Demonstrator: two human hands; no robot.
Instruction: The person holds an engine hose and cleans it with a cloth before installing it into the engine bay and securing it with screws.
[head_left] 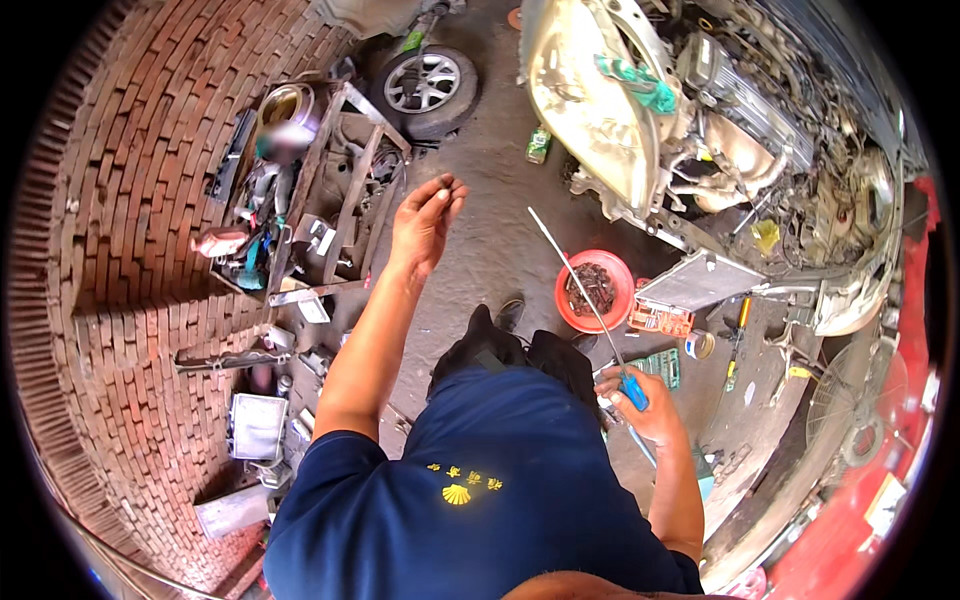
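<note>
My right hand point(652, 412), low and right of my body, is closed round the blue handle of a long screwdriver point(578, 277). Its thin metal shaft slants up and left, crossing in front of a red basin point(564, 300) full of small dark metal parts point(592, 288). Raised ahead of me on the left is my left hand point(425, 222). Its thumb and fingers are pinched together, and a small dark bit may be between them, too small to name. The car's open engine bay point(740, 110) lies at the far right, apart from both hands.
An orange tool case point(660, 320), a can point(700, 345) and a green socket tray point(660, 370) lie beside the basin. A wheel point(428, 90) is on the floor ahead. At left, a cluttered metal rack point(345, 190) stands by a brick wall point(140, 200). A fan point(855, 405) stands right.
</note>
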